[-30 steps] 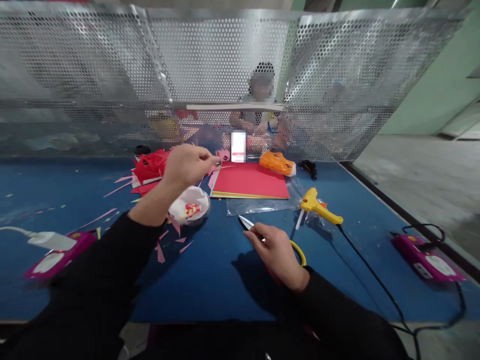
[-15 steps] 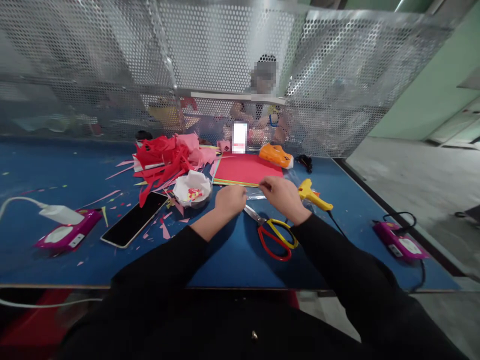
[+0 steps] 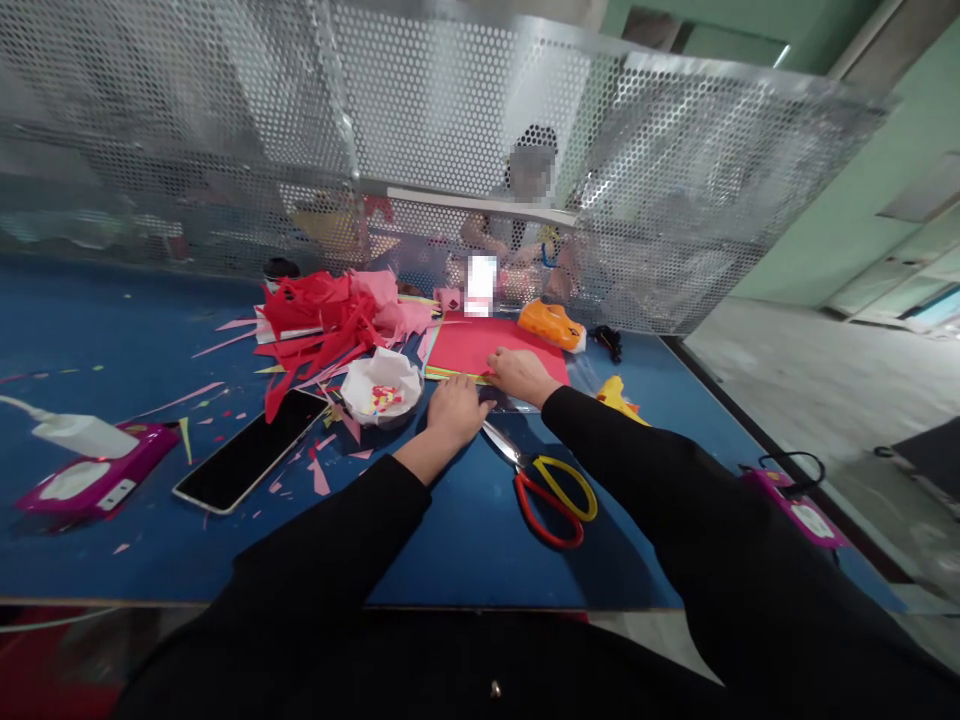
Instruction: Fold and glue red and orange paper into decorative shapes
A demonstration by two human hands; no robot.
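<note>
A stack of coloured paper (image 3: pixel 472 345), red sheet on top, lies ahead of me. My left hand (image 3: pixel 454 408) rests at its near edge, fingers extended forward and thumb apart. Over the stack's near right part, my right hand (image 3: pixel 519 375) has its fingers pinched together; what they hold, if anything, is hidden. A pair of scissors (image 3: pixel 536 475) with one red and one yellow handle loop lies just in front of my hands, blades pointing toward the left hand. To the left stands a white paper-lined bowl (image 3: pixel 382 385) with small red and yellow bits.
Left are red and pink paper scraps (image 3: pixel 330 320), a black-screened phone (image 3: pixel 251 450) and a purple power strip (image 3: pixel 97 470). An orange packet (image 3: pixel 553 326), yellow glue gun (image 3: pixel 619 398) and another purple strip (image 3: pixel 799 505) lie right. Behind a perforated metal screen (image 3: pixel 465 110) sits a person.
My right hand has moved left and over the red paper, closer to my left hand. The left hand has come down and forward to the stack's edge, its fingers now extended. The view has shifted slightly.
</note>
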